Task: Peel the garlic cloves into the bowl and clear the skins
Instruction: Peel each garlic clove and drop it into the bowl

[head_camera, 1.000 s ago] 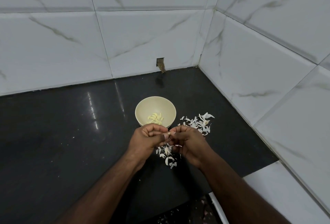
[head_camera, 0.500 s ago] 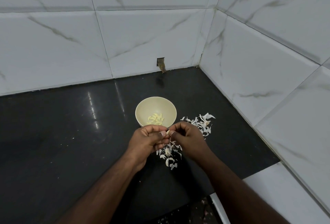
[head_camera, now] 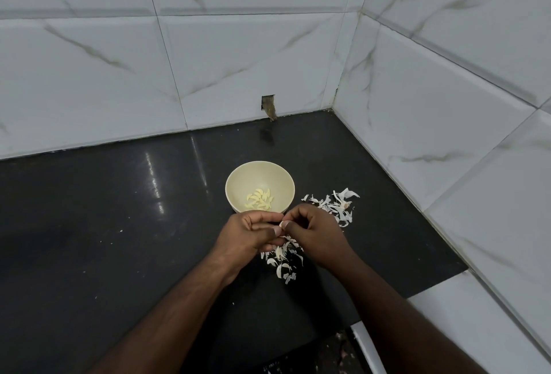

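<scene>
Here both hands [head_camera: 281, 232] pinch a garlic clove [head_camera: 281, 223] beside the bowl [head_camera: 238, 177].

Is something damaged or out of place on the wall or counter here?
Yes. A small rectangular hole is cut in the white marble-pattern wall tile, low near the corner. Papery white garlic skins lie scattered on the black counter.

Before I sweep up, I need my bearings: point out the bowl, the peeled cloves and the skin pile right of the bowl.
bowl [head_camera: 238, 178]: head view, bare inner wall, upper left.
peeled cloves [head_camera: 260, 199]: head view, middle of the heap in the bowl.
skin pile [head_camera: 337, 205]: head view, middle of the scatter on the counter.
</scene>
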### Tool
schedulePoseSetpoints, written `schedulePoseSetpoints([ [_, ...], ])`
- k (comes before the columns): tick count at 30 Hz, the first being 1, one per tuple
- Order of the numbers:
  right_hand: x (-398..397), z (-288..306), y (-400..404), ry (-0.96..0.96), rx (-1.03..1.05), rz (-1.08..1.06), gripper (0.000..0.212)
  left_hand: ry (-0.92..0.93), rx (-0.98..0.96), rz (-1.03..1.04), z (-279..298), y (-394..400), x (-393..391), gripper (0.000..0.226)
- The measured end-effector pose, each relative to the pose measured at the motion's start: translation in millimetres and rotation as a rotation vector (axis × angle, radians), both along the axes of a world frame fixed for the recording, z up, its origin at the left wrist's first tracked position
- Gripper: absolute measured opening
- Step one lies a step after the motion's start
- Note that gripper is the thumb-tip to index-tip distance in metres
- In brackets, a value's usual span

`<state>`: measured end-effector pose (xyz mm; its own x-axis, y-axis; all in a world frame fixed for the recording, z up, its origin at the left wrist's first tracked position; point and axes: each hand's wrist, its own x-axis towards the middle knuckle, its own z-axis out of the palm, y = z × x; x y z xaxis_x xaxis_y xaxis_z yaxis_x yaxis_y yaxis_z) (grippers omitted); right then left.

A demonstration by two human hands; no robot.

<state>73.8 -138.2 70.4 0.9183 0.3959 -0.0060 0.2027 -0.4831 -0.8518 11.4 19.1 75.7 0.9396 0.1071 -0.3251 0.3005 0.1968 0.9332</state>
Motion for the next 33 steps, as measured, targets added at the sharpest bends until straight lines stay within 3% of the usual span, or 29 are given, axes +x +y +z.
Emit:
schedulePoseSetpoints([
  [6, 2, 5, -6, -0.219, -0.316, 0.179, 0.009, 0.018, 0.064, -0.004, -2, 2, 0, 0.022],
  [9, 4, 7, -10, -0.252, -0.377, 0.179, 0.009, 0.024, 0.072, -0.009, -5, 4, 0, 0.025],
  [14, 6, 6, -17, -0.125, -0.303, 0.094, 0.011, 0.038, 0.038, -0.004, -6, 6, -1, 0.019],
  [23, -1, 6, -14, -0.12, -0.052, 0.145, 0.03, 0.085, -0.094, 0.021, -5, 7, -1, 0.012],
  [33, -2, 0, -7, -0.139, -0.027, 0.163, 0.026, 0.06, -0.096, 0.015, -2, 5, -3, 0.015],
])
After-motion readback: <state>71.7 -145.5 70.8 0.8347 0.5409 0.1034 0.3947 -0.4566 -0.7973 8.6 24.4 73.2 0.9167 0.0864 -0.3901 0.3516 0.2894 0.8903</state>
